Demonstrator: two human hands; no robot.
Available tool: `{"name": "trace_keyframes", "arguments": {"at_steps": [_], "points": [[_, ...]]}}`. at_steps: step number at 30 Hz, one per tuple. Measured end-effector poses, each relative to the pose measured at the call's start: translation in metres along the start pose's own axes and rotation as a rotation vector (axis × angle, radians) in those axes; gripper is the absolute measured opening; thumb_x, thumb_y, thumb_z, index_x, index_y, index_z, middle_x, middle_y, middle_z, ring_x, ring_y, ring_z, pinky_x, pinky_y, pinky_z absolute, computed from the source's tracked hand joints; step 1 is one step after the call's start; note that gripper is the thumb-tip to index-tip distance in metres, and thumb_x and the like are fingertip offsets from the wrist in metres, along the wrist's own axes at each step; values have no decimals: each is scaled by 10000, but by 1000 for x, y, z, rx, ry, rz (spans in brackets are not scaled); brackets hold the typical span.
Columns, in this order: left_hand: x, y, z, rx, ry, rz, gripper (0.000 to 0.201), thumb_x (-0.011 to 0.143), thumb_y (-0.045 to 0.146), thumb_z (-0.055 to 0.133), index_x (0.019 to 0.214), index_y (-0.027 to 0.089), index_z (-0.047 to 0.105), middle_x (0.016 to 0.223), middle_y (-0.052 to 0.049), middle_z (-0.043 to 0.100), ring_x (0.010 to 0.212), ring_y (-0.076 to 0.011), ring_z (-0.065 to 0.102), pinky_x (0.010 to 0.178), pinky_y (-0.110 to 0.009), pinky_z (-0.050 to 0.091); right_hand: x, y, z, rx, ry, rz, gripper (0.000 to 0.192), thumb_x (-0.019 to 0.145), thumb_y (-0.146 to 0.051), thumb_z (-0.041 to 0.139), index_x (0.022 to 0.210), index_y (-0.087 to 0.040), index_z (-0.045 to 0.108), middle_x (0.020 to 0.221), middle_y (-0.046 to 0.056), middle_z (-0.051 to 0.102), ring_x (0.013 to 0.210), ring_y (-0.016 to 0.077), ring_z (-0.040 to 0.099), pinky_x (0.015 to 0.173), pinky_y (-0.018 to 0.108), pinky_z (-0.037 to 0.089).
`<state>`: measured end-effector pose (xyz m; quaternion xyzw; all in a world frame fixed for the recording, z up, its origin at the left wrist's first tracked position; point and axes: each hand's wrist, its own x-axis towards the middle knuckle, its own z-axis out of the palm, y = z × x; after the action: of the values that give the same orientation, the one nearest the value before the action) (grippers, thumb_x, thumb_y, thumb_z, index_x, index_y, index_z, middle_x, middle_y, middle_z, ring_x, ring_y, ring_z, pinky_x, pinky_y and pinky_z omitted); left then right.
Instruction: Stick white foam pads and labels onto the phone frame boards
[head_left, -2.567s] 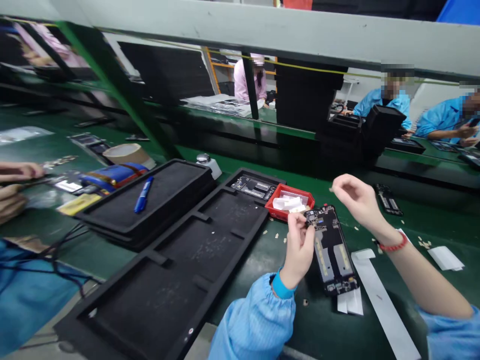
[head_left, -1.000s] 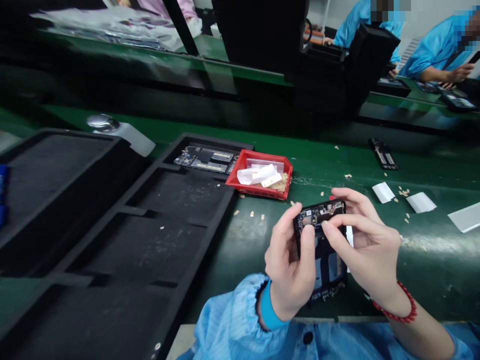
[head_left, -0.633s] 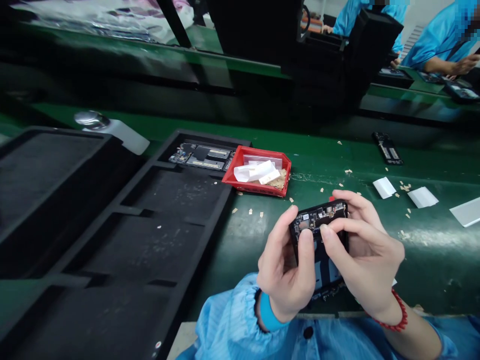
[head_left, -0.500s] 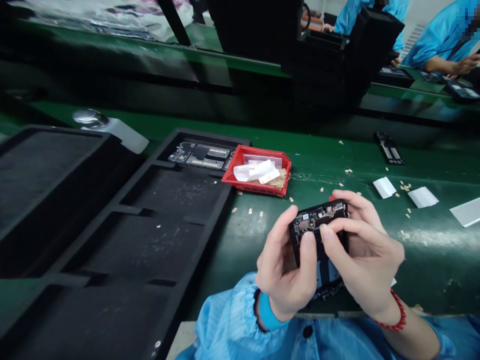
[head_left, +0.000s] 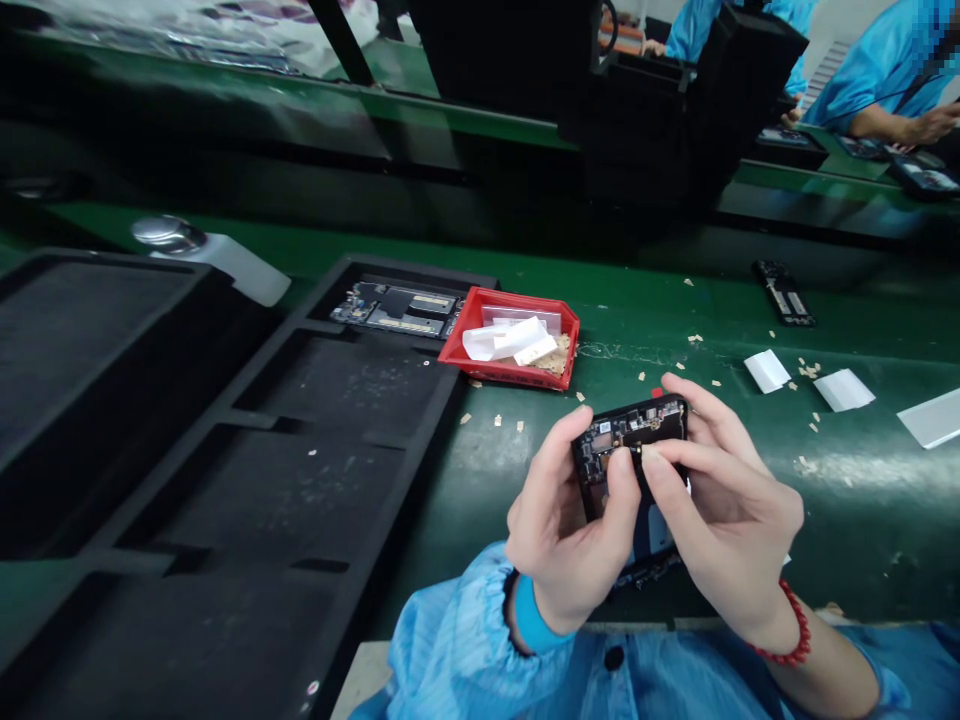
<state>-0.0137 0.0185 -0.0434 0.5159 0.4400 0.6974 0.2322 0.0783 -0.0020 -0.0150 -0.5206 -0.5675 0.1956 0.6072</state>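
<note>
I grip the phone board (head_left: 634, 440) between my left hand (head_left: 566, 535) and right hand (head_left: 724, 515), thumbs pressing its top, above the desk (head_left: 862, 520); red bin (head_left: 559, 345) at eleven o'clock.

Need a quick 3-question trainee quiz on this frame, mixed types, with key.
1. True or false: both hands grip the black opened phone chassis with its circuit board exposed.
2. The small red plastic bin holds: A) white paper slips B) screws C) a blue pen
3. Which compartment of the long black foam tray holds a circuit board?

Key
1. True: left hand and right hand hold it above the green bench.
2. A
3. The far end one, beside the bin.
</note>
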Motion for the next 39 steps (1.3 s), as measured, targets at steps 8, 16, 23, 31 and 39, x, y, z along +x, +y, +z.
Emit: {"name": "trace_keyframes", "arguments": {"at_steps": [8,16,23,31,39], "points": [[1,1,0,8,-13,-2,395,822,57,718,1201,157,666,929,-27,802,706,-129,768,665,-177,634,0,3,-2,17,-6,-20,225,833,-23,702,922,-219,769,1356,100,643,1044,232,734,917,385,629],[0,-2,1,51,-3,-11,414,798,54,738,1192,170,685,957,-24,801,721,-127,767,666,-170,631,7,12,3,106,36,86,177,826,-77,734,826,-231,645,1195,69,689,1162,217,671,966,368,584],[8,-15,-5,-151,-478,-120,575,962,210,585,1512,264,423,1394,-83,650,1166,-241,701,916,-294,619,19,24,6,180,41,177,186,833,-104,709,802,-230,577,1116,80,688,1154,214,669,948,367,585],[48,-46,-14,-96,-387,-282,634,781,85,609,1376,296,547,1464,-25,569,1311,-269,575,1100,-398,486,49,62,-70,-54,-448,115,197,928,-230,636,1122,-267,642,1375,61,649,1322,226,593,1136,453,478],[50,-60,-10,91,-317,-312,148,789,193,574,782,215,720,830,6,742,841,-199,678,794,-308,522,24,85,-92,-341,-1125,107,653,859,-355,741,1454,-189,529,1428,162,597,1348,316,540,1107,488,474]]}}
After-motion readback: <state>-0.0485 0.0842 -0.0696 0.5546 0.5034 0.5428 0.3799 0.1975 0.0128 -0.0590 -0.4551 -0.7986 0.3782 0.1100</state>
